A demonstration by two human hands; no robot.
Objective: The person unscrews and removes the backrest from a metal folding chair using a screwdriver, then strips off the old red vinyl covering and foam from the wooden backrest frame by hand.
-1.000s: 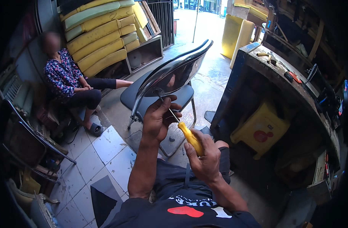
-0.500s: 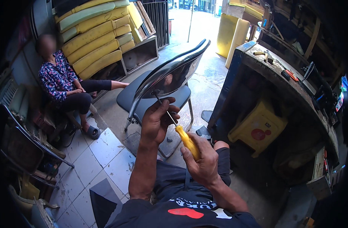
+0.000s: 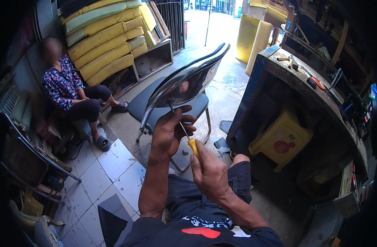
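Note:
My right hand point(image 3: 212, 171) is wrapped round the yellow handle of a screwdriver point(image 3: 193, 145), covering most of it. The thin metal shaft slants up and away to the rear of a chair's backrest. Around that shaft, close to the backrest, my left hand point(image 3: 168, 131) pinches with thumb and forefinger, the other fingers loosely curled. The chair point(image 3: 193, 94) has a shiny black back shell, a metal tube frame and a grey padded seat. The shaft's tip meets a small fitting low on the shell; the screw itself is too small to make out.
A person point(image 3: 65, 82) sits at the left, beside stacked yellow foam cushions point(image 3: 102, 53). On the right stands a worn workbench point(image 3: 275, 61) with pliers point(image 3: 317, 82) on top and a yellow plastic stool point(image 3: 281, 140) beneath. A folded chair point(image 3: 25, 160) stands at far left.
My right hand has turned and closed further over the handle, hiding more of it. My left hand stays at the shaft. The seated person has drawn the outstretched foot back into a sandal.

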